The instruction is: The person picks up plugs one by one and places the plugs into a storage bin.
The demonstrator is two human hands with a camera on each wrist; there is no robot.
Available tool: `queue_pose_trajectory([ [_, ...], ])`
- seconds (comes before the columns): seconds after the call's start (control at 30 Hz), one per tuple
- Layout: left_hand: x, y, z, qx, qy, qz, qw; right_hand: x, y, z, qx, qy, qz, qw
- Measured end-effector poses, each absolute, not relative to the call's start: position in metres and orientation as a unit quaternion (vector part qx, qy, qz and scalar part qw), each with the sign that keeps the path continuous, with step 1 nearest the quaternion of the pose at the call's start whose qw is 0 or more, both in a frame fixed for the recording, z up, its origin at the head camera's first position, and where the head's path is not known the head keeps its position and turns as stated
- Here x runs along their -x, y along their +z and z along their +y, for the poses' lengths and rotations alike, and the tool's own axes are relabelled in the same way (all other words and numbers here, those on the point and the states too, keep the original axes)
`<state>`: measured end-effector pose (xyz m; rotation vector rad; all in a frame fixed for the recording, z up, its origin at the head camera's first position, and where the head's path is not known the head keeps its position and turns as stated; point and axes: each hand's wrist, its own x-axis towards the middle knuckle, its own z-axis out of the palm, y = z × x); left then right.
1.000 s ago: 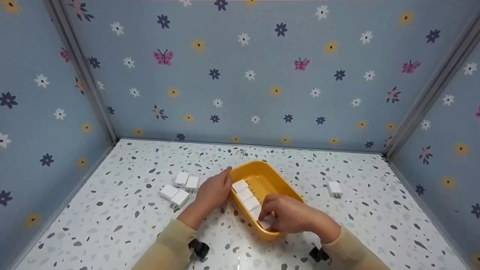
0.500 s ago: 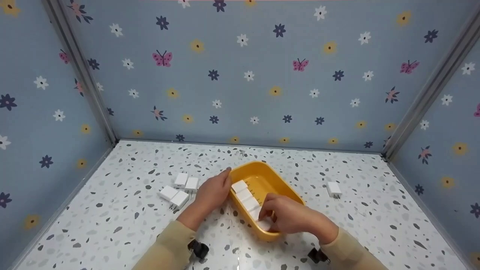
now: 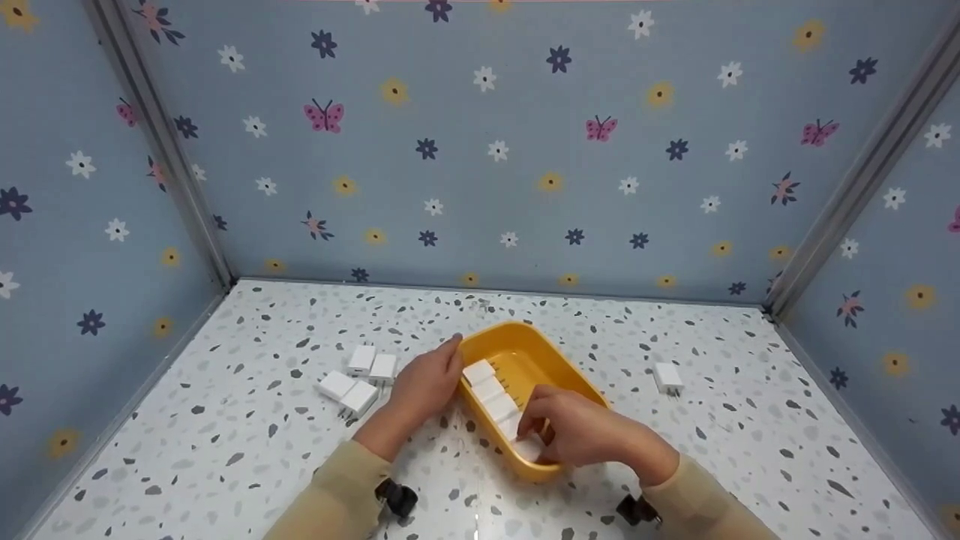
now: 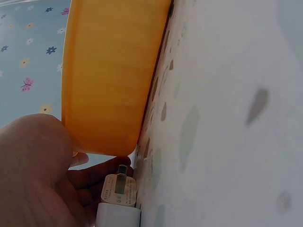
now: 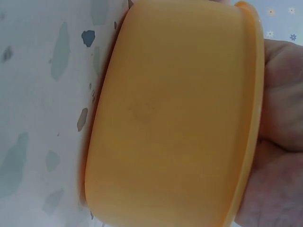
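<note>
A yellow plastic bin (image 3: 559, 360) stands at an angle on the speckled tabletop. Several white USB charger plugs (image 3: 489, 390) form a row along its left inner wall, prongs pointing to the bin's middle. My left hand (image 3: 429, 382) holds the bin by its left side, thumb up at the rim; the left wrist view shows fingers (image 4: 97, 177) low beside its outer wall. Reaching into the near end, my right hand (image 3: 577, 427) pinches a white charger plug (image 3: 531, 448) at the end of the row. The bin's wall hides these fingertips in the right wrist view.
Left of my left hand lie several loose white charger plugs (image 3: 358, 399) in a cluster. One more charger plug (image 3: 667, 379) lies alone to the right of the bin. Flowered blue panels (image 3: 480, 150) close off the back and both sides of the tabletop (image 3: 247, 352).
</note>
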<state>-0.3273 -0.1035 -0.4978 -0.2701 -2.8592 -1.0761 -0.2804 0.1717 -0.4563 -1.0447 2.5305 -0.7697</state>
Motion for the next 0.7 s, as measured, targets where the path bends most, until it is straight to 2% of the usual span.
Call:
queue_pose_trajectory([
  [0.27, 0.328, -0.499, -0.103, 0.088, -0.349, -0.932, 0.036, 0.283, -0.446, 0.18, 0.345, -0.277, 0.886, 0.143],
  [0.7, 0.327, -0.497, -0.102, 0.089, -0.353, -0.931, 0.033, 0.294, -0.417, 0.22, 0.284, -0.301, 0.91, -0.022],
])
